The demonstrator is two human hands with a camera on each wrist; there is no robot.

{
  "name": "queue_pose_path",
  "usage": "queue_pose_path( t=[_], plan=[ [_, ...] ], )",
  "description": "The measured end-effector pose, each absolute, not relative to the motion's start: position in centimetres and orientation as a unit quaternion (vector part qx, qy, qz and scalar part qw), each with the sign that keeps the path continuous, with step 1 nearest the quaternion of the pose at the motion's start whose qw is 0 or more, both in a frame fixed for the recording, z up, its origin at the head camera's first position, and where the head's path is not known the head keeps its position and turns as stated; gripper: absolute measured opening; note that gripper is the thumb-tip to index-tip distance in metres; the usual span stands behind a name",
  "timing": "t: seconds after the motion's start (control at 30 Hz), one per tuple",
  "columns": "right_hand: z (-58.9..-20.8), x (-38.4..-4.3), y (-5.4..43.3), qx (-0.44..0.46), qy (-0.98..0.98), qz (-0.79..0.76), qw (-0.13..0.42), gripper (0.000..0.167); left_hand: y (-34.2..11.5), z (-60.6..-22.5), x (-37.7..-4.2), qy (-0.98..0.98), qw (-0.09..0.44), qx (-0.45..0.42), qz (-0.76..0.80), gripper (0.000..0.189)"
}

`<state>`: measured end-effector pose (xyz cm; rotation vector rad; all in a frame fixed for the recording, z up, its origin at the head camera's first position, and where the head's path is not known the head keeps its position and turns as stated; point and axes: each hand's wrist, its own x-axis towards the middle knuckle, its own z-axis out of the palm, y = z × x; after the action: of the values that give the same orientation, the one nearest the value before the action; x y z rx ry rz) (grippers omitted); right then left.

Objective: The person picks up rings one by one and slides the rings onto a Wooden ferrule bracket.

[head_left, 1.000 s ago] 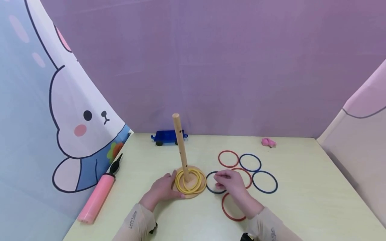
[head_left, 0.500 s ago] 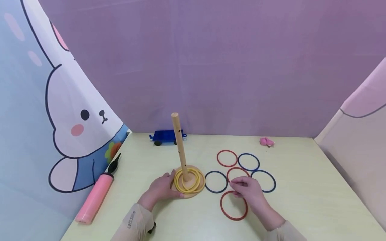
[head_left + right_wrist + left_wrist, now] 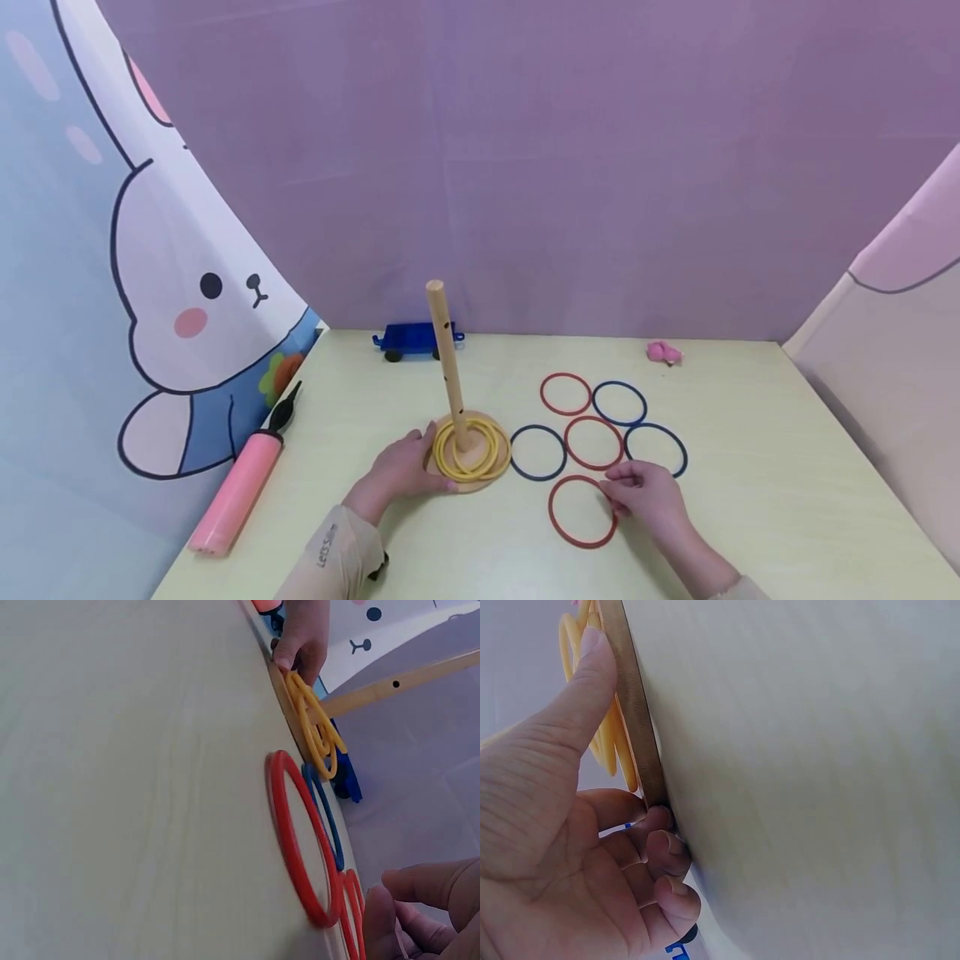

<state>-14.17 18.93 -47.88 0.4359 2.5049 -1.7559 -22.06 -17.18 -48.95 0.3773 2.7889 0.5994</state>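
A round wooden base (image 3: 480, 487) carries an upright wooden peg (image 3: 447, 358), with several yellow rings (image 3: 304, 709) lying around the peg's foot. My left hand (image 3: 405, 468) grips the base's left edge, thumb on top and the other fingers bent at the side, as the left wrist view shows. On the table to the right lie red and blue rings. Closest to me is a red ring (image 3: 551, 510). My right hand (image 3: 651, 498) is at this ring's right edge, fingers loosely bent. In the right wrist view nothing shows between its thumb and index finger.
Two more red rings and three blue rings, including a blue ring (image 3: 538, 479) beside the base, lie close together. A pink hand pump (image 3: 240, 496) is at the left, a blue toy wagon (image 3: 408, 339) at the back, and a small pink object (image 3: 663, 352) at back right.
My right hand has moved right and toward me, from over the left blue ring to the nearest red ring's right edge. My left hand has stayed on the base.
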Motion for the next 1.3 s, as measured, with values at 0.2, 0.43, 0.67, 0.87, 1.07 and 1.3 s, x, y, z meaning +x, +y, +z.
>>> queue_pose_path(
  t=[0.2, 0.43, 0.67, 0.87, 1.07, 1.3],
  plan=[
    [-48.7, -14.0, 19.3, 0.134, 0.846, -0.515, 0.025, 0.016, -17.1, -49.1, -22.1, 0.960, 0.136, 0.123, 0.211, 0.112],
    [-49.2, -13.6, 19.3, 0.126, 0.862, -0.490, 0.032, 0.018, -17.2, -49.1, -22.1, 0.960, 0.138, 0.123, 0.209, 0.112],
    [-49.2, -13.8, 19.3, 0.116, 0.873, -0.472, 0.041, 0.016, -17.1, -49.2, -22.2, 0.960, 0.143, 0.117, 0.211, 0.112],
    [-49.0, -14.0, 19.2, 0.107, 0.888, -0.445, 0.049, 0.014, -17.0, -49.0, -22.1, 0.959, 0.149, 0.111, 0.213, 0.112],
    [-49.1, -14.0, 19.4, 0.102, 0.885, -0.452, 0.050, 0.006, -17.0, -48.7, -22.0, 0.959, 0.144, 0.120, 0.212, 0.111],
    [-49.2, -14.3, 20.0, 0.099, 0.848, -0.515, 0.079, 0.007, -17.1, -48.6, -21.9, 0.959, 0.145, 0.119, 0.213, 0.111]
  ],
)
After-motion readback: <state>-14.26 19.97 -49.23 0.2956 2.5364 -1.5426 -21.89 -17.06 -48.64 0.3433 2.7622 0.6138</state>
